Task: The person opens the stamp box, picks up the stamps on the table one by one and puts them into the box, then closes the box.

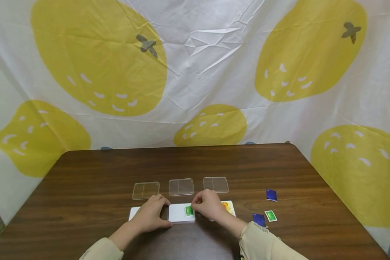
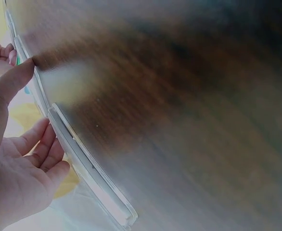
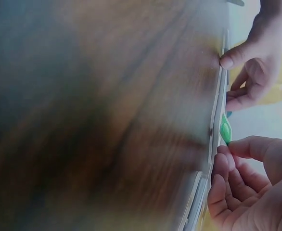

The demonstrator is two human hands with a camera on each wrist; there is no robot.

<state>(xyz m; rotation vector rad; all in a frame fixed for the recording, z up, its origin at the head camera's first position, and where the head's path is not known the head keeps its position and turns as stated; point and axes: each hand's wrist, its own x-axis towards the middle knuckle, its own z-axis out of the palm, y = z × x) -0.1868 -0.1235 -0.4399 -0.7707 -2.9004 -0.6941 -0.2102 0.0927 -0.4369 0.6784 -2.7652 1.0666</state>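
Note:
A flat white case lies at the front middle of the dark wooden table. My left hand holds its left end, thumb at the near edge and index finger at the far one. Over the case's right end, my right hand pinches a small green card by its edge between thumb and fingers. In the right wrist view that green card tilts against the case. Another white case shows partly behind my left hand. A third case, with a yellow-orange picture on it, is partly hidden by my right hand.
Behind the cases lie three clear lids, at left, middle and right. Off to the right are two dark blue cards and a second green card. A lemon-print cloth hangs behind the table.

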